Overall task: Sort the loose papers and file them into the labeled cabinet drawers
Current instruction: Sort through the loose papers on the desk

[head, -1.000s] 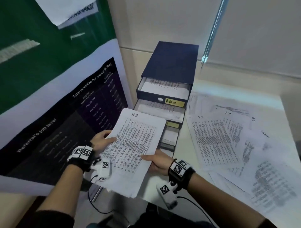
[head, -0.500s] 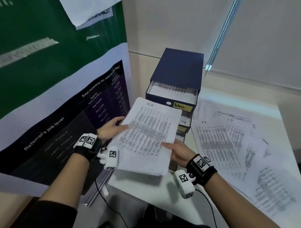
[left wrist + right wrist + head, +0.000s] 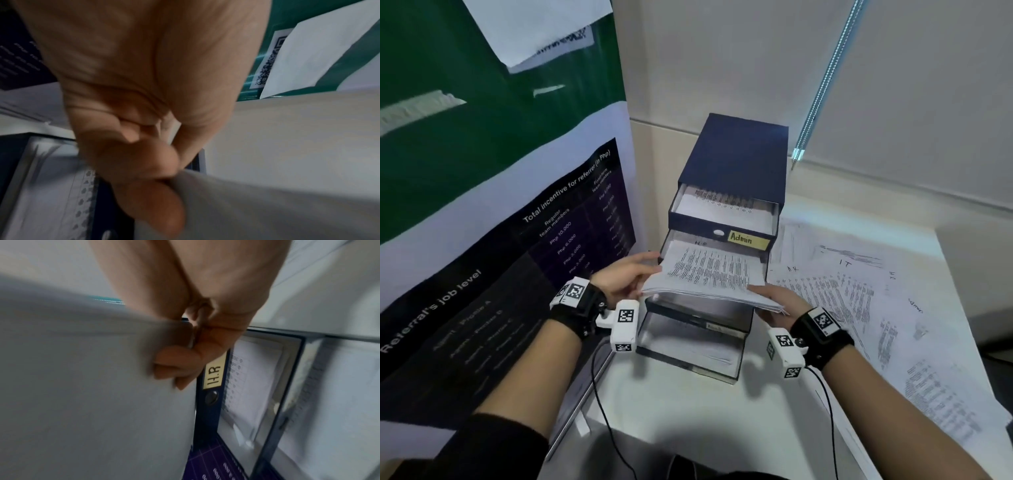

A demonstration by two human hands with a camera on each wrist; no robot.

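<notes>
A stack of papers [image 3: 709,274] is pinched at its two near corners by the left hand [image 3: 625,279] and the right hand [image 3: 779,301], each grip closed on the sheets, thumb on top. The stack's far end is hidden in the second drawer [image 3: 211,395] of the cabinet [image 3: 739,161]. Four drawers can be counted, all pulled out. The "Admin" label [image 3: 748,239] is seen only from the head view; the "H.R" label [image 3: 213,375], just beside the right grip, only from the right wrist view. The lower labels cannot be read. Loose papers [image 3: 859,301] are spread on the counter [image 3: 688,411] right of the right grip.
</notes>
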